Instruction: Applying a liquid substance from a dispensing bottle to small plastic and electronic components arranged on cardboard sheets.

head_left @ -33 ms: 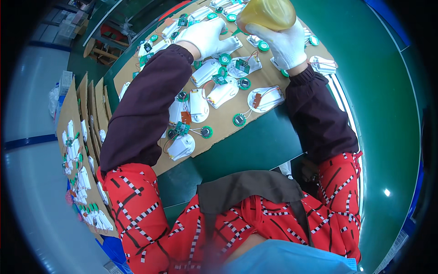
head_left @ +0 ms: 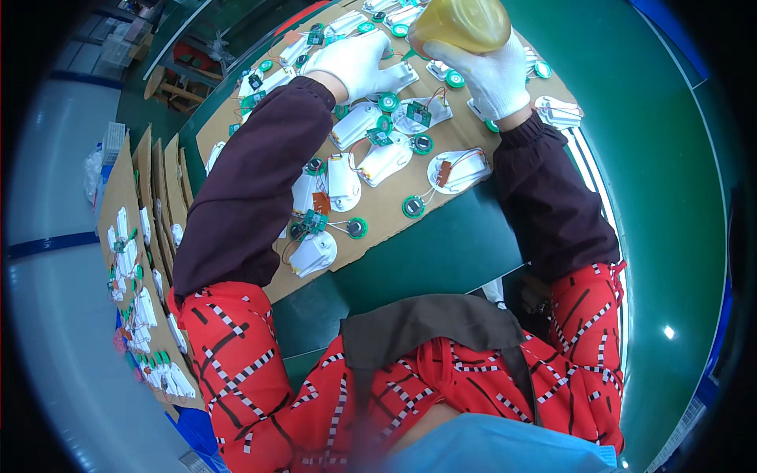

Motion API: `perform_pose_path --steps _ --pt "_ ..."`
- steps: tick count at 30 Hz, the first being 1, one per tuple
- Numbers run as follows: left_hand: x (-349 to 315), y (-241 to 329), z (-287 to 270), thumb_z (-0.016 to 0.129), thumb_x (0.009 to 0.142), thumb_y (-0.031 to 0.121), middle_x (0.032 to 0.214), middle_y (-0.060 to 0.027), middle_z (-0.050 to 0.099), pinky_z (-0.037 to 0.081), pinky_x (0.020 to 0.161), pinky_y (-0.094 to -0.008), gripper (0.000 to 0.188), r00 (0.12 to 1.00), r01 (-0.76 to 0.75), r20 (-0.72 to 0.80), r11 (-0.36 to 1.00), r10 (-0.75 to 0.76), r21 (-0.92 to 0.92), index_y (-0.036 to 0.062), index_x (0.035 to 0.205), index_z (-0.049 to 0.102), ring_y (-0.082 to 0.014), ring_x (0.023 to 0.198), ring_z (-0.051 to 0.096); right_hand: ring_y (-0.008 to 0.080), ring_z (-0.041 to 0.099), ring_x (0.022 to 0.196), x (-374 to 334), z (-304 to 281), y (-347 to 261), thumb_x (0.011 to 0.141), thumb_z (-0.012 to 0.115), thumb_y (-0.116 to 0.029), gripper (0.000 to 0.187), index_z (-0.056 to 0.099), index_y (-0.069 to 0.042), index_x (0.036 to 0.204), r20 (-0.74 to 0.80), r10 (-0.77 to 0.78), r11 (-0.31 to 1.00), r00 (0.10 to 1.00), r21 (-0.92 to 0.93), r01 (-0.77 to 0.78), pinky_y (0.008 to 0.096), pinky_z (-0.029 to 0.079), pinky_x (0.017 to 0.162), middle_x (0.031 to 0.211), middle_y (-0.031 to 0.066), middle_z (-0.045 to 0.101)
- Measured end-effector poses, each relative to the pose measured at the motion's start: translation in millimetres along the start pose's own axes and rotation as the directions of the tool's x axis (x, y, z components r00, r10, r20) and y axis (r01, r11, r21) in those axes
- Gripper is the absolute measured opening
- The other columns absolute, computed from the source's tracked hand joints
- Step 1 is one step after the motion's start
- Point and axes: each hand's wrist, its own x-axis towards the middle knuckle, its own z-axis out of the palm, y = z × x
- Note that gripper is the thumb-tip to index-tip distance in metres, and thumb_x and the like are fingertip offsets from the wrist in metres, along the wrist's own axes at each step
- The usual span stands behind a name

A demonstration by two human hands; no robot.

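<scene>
My right hand [head_left: 493,77], in a white glove, is wrapped round a squeeze bottle [head_left: 465,25] of yellowish liquid. The bottle is tipped, its green nozzle [head_left: 408,56] pointing down towards my left hand. My left hand [head_left: 347,63], gloved too, lies low over the cardboard sheet [head_left: 402,211], its thumb and fingers round a white plastic housing [head_left: 404,76] that they partly hide. Several more white housings, such as one nearer me [head_left: 465,172], lie about, wired to green-rimmed round speakers [head_left: 414,206] and small green circuit boards [head_left: 419,114].
The cardboard rests on a dark green table [head_left: 426,264]. To the left, several cardboard sheets [head_left: 146,181] stand on edge, more white housings showing on them. A wooden stool [head_left: 177,87] is beyond the table at the far left.
</scene>
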Motion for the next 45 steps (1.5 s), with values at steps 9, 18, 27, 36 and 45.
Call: perform_pose_path --steps 9,18,27,36,45 --pt "5 3 0 0.059 0.078 0.052 0.093 -0.0185 0.064 0.048 0.076 -0.0375 0.055 0.999 -0.024 0.030 0.999 0.023 0.027 0.0040 0.105 0.058 -0.0342 0.086 0.062 0.0167 0.058 0.098 6 1 -17 0.062 0.080 -0.003 0.063 0.051 0.000 0.117 -0.021 0.092 0.961 0.996 0.263 -0.083 0.0300 0.046 0.088 0.108 0.0092 0.060" --pt "8 -1 6 0.060 0.079 0.047 0.096 -0.0166 0.064 0.048 0.077 -0.0380 0.048 0.999 -0.022 0.036 0.999 0.021 0.029 0.0111 0.111 0.056 -0.0344 0.087 0.061 0.0176 0.056 0.100 6 3 -12 0.060 0.082 -0.005 0.068 0.049 -0.001 0.119 -0.022 0.033 0.993 0.999 0.114 -0.030 0.0314 0.046 0.089 0.112 0.0098 0.058" --pt "9 2 4 0.061 0.079 0.044 0.097 -0.0167 0.064 0.048 0.078 -0.0381 0.048 0.998 -0.038 0.061 0.998 0.035 0.051 0.0094 0.112 0.055 -0.0333 0.089 0.061 0.0174 0.056 0.101 3 2 -15 0.060 0.082 -0.007 0.071 0.048 0.000 0.121 -0.045 0.034 0.963 0.998 0.269 -0.020 0.0320 0.045 0.090 0.112 0.0096 0.058" --pt "-2 6 -2 0.065 0.073 0.038 0.092 -0.0182 0.064 0.048 0.077 -0.0380 0.048 0.997 0.010 0.082 1.000 -0.011 0.013 0.0029 0.105 0.058 -0.0334 0.086 0.062 0.0167 0.057 0.099 6 -3 -22 0.058 0.082 -0.004 0.067 0.051 0.000 0.117 0.028 0.060 0.997 0.998 -0.046 -0.059 0.0302 0.046 0.088 0.107 0.0089 0.061" --pt "5 3 -5 0.065 0.073 0.037 0.088 -0.0180 0.064 0.048 0.075 -0.0373 0.044 0.998 -0.028 0.062 0.998 0.025 0.050 0.0029 0.101 0.059 -0.0322 0.083 0.062 0.0172 0.057 0.099 14 -5 -10 0.059 0.081 -0.003 0.064 0.051 0.000 0.116 0.004 0.071 0.989 0.997 0.128 -0.071 0.0297 0.046 0.088 0.108 0.0090 0.060"
